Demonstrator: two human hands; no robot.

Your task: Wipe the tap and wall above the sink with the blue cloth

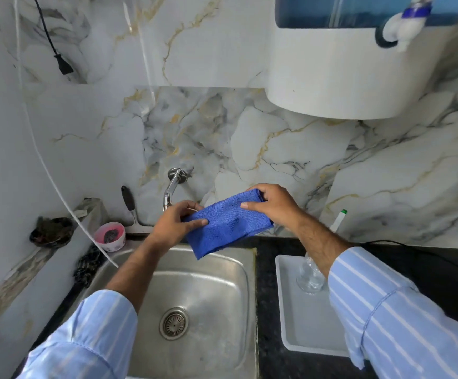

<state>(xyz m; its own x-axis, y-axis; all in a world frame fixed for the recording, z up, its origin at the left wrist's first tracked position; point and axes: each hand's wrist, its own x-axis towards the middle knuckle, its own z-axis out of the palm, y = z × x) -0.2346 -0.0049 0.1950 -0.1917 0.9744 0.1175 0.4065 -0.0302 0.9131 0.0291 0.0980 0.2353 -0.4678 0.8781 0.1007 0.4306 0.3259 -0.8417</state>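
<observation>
Marble wall (249, 138) fills most of the view, grey/gold veins, w/ white water purifier (331, 75) mounted upper right. Steel sink (208, 291) below centre, drain (174, 323) in its middle, black counter (271, 310) to its right. White tray (298, 324) on the counter w/ a clear glass (309, 277) standing in it, partly behind the right forearm. Blue cloth (227, 222) folded, held over back edge of sink, just in front of wall, right of the tap. Right hand (274, 203) pinches the cloth's upper right end, fingers closed on it. Left hand (175, 222) grips the lower left end, thumb on top. Both sleeves light blue striped. Tap (171, 187) chrome, sticks out from wall, spout end hidden behind left hand; can't tell if cloth touches it. Squeegee (132, 212) leans on wall left of tap. Pink bowl (110, 236) on sink's left corner, dark dish (51, 232) on the ledge beside. Black plug (63, 65) hangs top left.
</observation>
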